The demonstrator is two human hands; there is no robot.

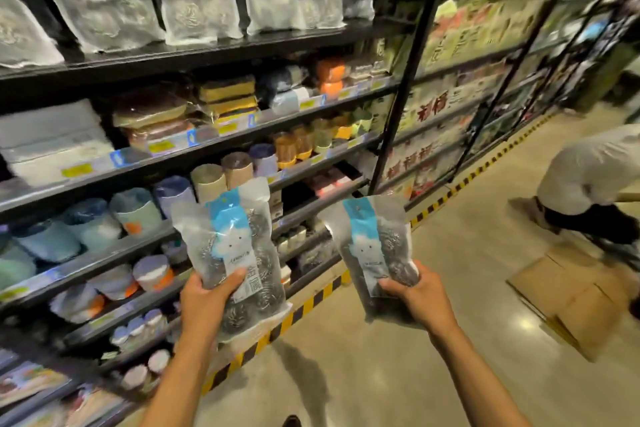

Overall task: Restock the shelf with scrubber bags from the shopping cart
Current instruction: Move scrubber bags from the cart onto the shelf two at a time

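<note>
No legible text anywhere.

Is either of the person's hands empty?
No, the left hand grips the left scrubber bag and the right hand grips the right scrubber bag.
</note>
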